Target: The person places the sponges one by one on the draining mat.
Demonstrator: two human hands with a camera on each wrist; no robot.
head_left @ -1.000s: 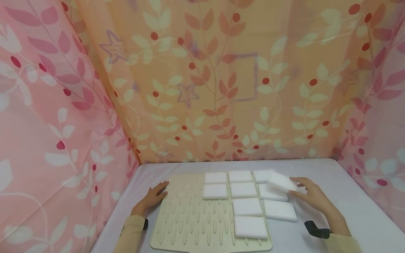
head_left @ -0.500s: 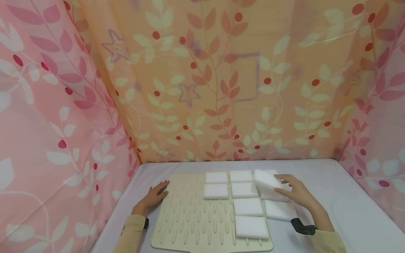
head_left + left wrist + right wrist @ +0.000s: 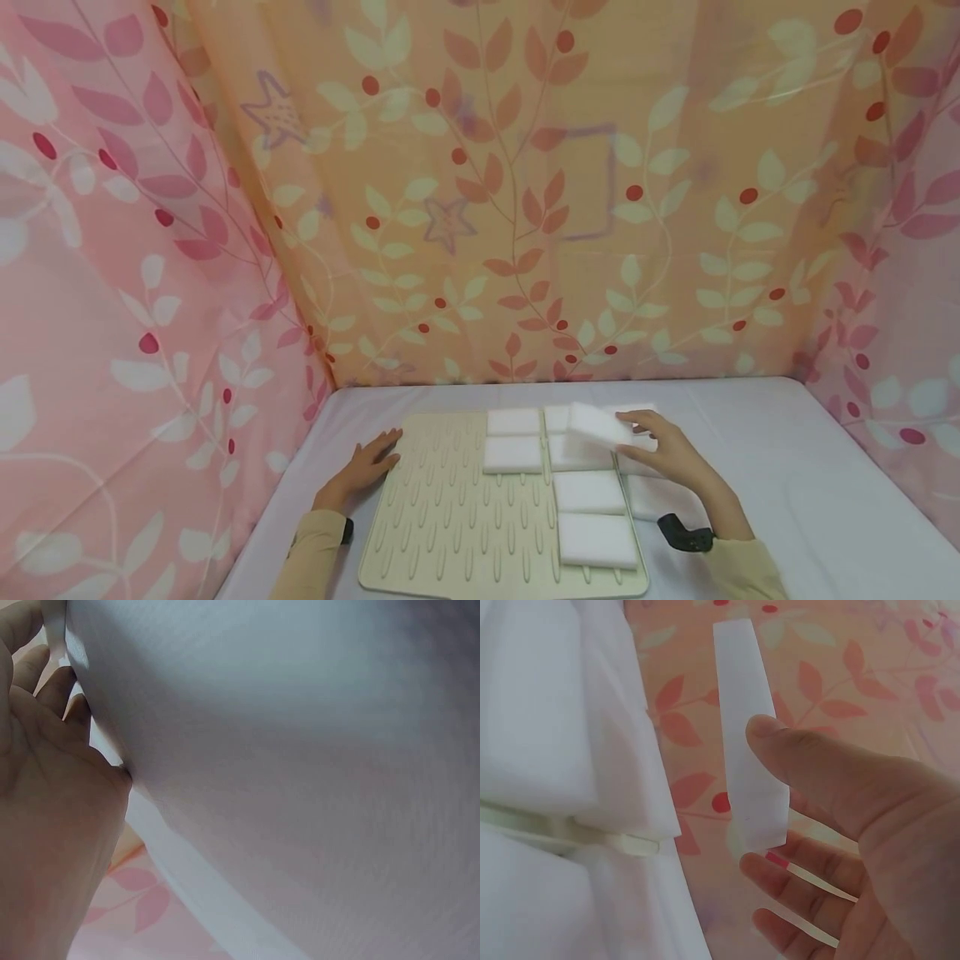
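Observation:
My right hand (image 3: 667, 457) pinches a white sponge block (image 3: 597, 425) by its right end, thumb on the near side and fingers on the far side. The block is tilted and raised over other white sponges at the back of a beige ridged board (image 3: 450, 521). In the right wrist view, the thumb presses one face of this block (image 3: 742, 735). At the board's left edge, my left hand (image 3: 365, 467) rests with fingers spread and fingertips at the rim. Two sponges (image 3: 513, 455) lie left of the raised block, and two more (image 3: 597, 540) lie nearer along the board's right side.
More white sponges (image 3: 649, 498) lie just right of the board, partly hidden behind my right hand. A white cloth (image 3: 840, 500) covers the table. Patterned curtains (image 3: 480, 208) stand behind the table and along both sides.
My right hand has carried the sponge leftward, from above the sponges beside the board to above those at its back. The left hand stays at the board's edge.

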